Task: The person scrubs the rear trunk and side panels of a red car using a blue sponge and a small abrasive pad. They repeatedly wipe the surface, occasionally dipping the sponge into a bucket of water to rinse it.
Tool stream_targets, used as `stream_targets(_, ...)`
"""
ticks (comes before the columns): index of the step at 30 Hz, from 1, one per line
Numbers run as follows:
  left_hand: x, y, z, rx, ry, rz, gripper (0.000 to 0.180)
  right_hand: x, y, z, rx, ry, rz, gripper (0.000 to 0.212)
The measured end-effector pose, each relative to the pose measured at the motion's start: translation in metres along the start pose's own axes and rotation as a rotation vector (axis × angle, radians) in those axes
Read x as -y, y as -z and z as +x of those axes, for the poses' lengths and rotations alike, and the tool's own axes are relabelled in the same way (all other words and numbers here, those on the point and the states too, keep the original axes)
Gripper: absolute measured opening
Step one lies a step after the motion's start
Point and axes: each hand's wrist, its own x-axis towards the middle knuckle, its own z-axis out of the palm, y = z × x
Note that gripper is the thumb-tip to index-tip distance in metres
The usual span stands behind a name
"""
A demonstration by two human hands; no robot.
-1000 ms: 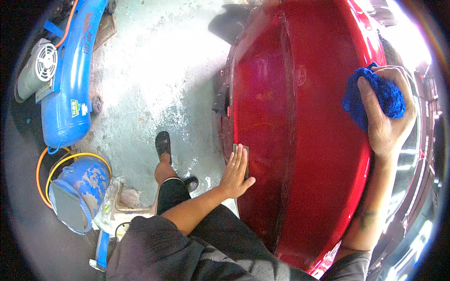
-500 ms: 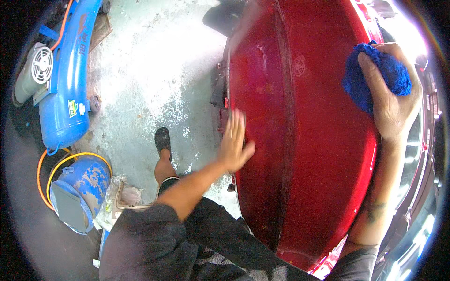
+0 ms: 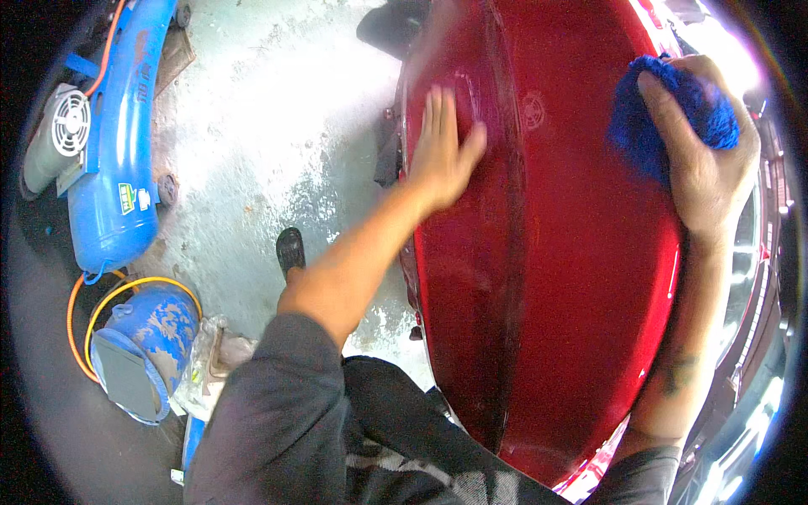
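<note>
A glossy red car body panel [image 3: 589, 252] curves across the right half of the view, with a dark crease running along its length. On the panel's left part lies my left hand [image 3: 442, 156], its fingers stretched out and the thumb spread, with nothing in it. Near the panel's far right edge my right hand [image 3: 707, 168] is closed around a bunched blue microfiber cloth [image 3: 673, 118]. The cloth's underside is hidden, so I cannot tell how firmly it presses on the paint.
At the left stands a blue air compressor tank [image 3: 114, 210] on wheels with a fan-covered motor. Below it are a scuffed blue drum [image 3: 164, 324], a looped yellow hose [image 3: 160, 279] and a clear plastic bag [image 3: 202, 362]. My shoe [image 3: 290, 250] rests on the worn grey floor [image 3: 244, 168].
My left hand has slid forward and slightly right, from the panel's left edge onto its surface. The right hand with the cloth has barely shifted, a little forward.
</note>
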Motion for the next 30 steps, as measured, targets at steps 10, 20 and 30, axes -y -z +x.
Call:
stream_targets(10,-0.033,-0.015,-0.117,0.163,-0.128,-0.067,0.099,-0.007,-0.005,-0.007,0.021,-0.068,0.040,0.028)
stream_targets(20,-0.016,-0.048,-0.235,0.252,-0.153,-0.114,0.108,-0.003,-0.005,-0.004,0.059,-0.156,0.182,0.024)
stream_targets(30,0.000,-0.024,-0.136,0.124,-0.017,-0.004,0.092,-0.003,-0.011,-0.007,0.004,-0.168,0.171,0.025)
